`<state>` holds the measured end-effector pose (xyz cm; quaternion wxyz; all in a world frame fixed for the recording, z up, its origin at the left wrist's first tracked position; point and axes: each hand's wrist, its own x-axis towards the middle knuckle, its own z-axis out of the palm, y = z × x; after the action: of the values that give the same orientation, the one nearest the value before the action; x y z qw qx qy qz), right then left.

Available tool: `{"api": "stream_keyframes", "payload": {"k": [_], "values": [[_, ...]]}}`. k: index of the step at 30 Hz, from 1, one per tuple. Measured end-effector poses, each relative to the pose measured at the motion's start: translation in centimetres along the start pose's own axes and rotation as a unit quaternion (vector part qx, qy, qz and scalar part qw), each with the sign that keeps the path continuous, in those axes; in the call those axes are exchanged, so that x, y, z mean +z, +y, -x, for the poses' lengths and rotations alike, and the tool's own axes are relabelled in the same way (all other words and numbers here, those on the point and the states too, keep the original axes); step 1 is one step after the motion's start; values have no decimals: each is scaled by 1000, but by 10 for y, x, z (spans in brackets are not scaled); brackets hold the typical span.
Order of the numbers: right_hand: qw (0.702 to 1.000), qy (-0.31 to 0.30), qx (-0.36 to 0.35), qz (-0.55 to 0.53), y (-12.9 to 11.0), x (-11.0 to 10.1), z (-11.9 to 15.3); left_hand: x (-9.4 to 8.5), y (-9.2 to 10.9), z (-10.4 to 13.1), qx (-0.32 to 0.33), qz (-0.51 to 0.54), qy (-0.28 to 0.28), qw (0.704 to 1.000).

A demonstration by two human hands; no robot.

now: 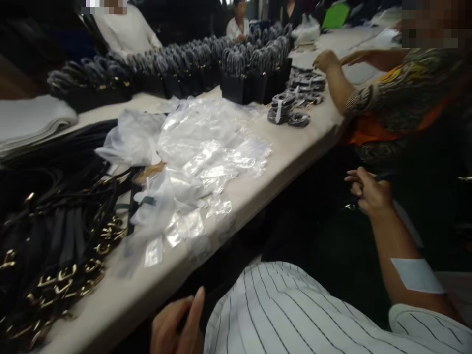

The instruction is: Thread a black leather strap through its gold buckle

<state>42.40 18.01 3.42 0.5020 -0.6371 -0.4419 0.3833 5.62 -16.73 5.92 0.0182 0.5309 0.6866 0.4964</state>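
My left hand (179,324) is at the bottom edge, beside my striped shirt, below the table edge. Its fingers are apart, and nothing shows between them. Off to the right, my right hand (372,194) is over the dark area beside the table, its fingers curled and closed. A dark piece sticks out behind it and a small shiny metal part (350,207) shows below; I cannot make out what it holds. Clear plastic bags (206,128) and small clear packets (153,251) lie on the table. Black straps with gold buckles (68,273) are piled at the left.
Black bags with looped grey handles (254,81) stand along the table (291,142). Coiled dark straps (282,108) lie nearer. At the right, a person in a patterned sleeve (398,93) reaches over the table. Other people are behind it. Folded white cloth (33,120) lies left.
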Motion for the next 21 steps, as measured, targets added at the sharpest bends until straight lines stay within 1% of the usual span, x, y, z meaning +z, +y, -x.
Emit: {"api": "stream_keyframes", "payload": {"k": [2, 4, 5, 6, 8, 10, 12, 14, 15, 16, 19, 21], "values": [[993, -119, -4, -22, -7, 32, 30, 16, -3, 2, 89, -47, -28, 995], [974, -224, -9, -39, -15, 59, 65, 38, -4, -6, 178, -56, -83, 979], [951, -304, -15, -60, -20, 70, 81, 49, -4, -12, 197, -44, -110, 973], [929, -363, -16, -72, -26, 79, 97, 60, -3, -18, 192, -19, -135, 972], [884, -462, -16, -72, -37, 92, 123, 77, 2, -28, 144, 46, -186, 971], [837, -543, -14, -66, -47, 101, 141, 89, 5, -33, 52, 107, -240, 963], [778, -624, -22, -69, -53, 106, 154, 98, 7, -35, -62, 173, -274, 944], [716, -694, -42, -70, -56, 108, 161, 105, 7, -36, -165, 245, -284, 912], [692, -717, -54, -66, -57, 108, 164, 107, 7, -36, -205, 281, -282, 894], [676, -732, -64, -59, -58, 108, 165, 109, 7, -36, -235, 315, -280, 876], [650, -755, -82, -14, -60, 105, 167, 114, 9, -39, -290, 391, -261, 834], [619, -779, -86, 44, -62, 101, 167, 115, 11, -44, -323, 431, -242, 807]]}}
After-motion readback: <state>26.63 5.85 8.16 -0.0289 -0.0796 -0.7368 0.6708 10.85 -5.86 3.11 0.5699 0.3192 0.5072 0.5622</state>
